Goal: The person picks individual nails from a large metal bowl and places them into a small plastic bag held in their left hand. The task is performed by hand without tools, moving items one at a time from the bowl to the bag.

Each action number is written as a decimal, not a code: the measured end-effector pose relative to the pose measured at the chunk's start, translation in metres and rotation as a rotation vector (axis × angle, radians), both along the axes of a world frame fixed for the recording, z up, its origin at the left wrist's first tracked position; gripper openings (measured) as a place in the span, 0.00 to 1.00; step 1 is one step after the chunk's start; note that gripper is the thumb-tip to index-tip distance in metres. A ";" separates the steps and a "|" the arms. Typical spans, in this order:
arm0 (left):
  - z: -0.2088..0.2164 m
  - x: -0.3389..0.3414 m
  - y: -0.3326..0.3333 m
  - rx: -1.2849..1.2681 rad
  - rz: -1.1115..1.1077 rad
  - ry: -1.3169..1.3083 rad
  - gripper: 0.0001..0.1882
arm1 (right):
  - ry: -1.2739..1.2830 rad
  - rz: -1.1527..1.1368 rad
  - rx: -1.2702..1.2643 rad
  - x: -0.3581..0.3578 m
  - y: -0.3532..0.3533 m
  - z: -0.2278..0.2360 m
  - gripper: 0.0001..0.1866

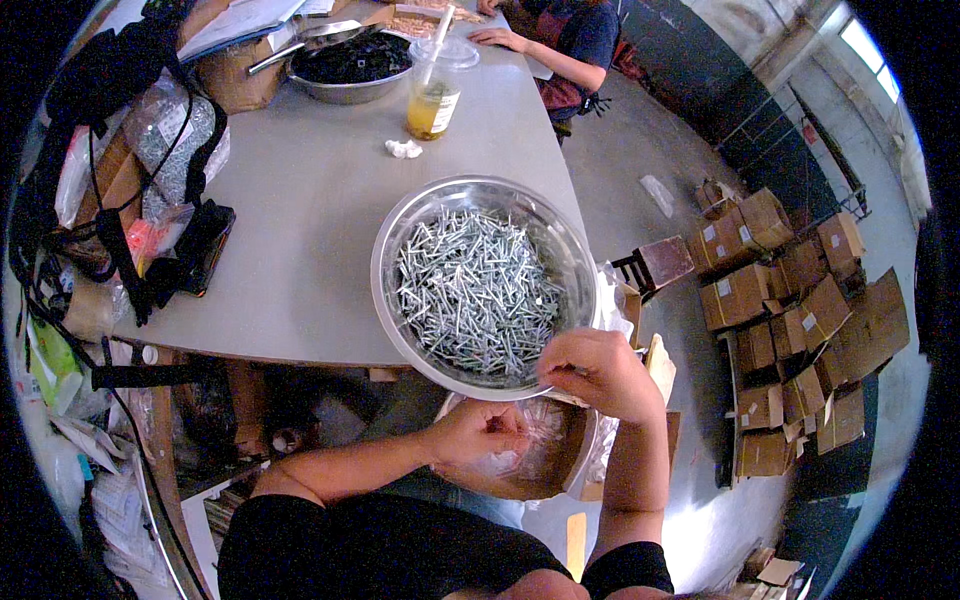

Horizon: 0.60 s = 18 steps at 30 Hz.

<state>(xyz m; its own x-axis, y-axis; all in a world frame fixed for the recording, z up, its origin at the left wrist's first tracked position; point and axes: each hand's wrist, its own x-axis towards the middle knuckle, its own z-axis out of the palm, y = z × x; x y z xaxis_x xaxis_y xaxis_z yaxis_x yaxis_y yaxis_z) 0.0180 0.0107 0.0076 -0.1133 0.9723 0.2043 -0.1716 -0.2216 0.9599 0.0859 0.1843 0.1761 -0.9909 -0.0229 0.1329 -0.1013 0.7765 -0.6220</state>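
The left hand [478, 432] is curled closed on a clear plastic bag [535, 445] below the table [300, 220] edge. The right hand [598, 372], fingers pinched, seemingly grips a few screws at the near rim of the steel bowl [482, 285] of screws [470, 290].

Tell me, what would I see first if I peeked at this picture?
A big shiny metal bowl heaped with silver screws sits at the near edge of the grey table. The right hand reaches over its rim, while the left hand holds a clear plastic bag just below the table edge. Farther back stands a plastic cup with yellow drink, and cardboard boxes pile up on the floor to the right.
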 end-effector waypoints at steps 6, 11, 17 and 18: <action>0.004 0.002 0.003 -0.050 -0.076 -0.112 0.07 | -0.079 0.116 0.103 -0.020 0.003 -0.001 0.06; 0.016 -0.008 -0.004 -0.061 -0.036 0.061 0.08 | -0.202 0.152 -0.005 -0.021 -0.006 0.005 0.05; 0.000 -0.005 -0.004 -0.106 -0.043 -0.124 0.07 | -0.040 0.103 0.075 0.005 -0.007 0.007 0.06; 0.003 -0.002 -0.003 -0.093 -0.019 -0.188 0.07 | -0.023 0.076 0.073 0.009 -0.007 0.004 0.06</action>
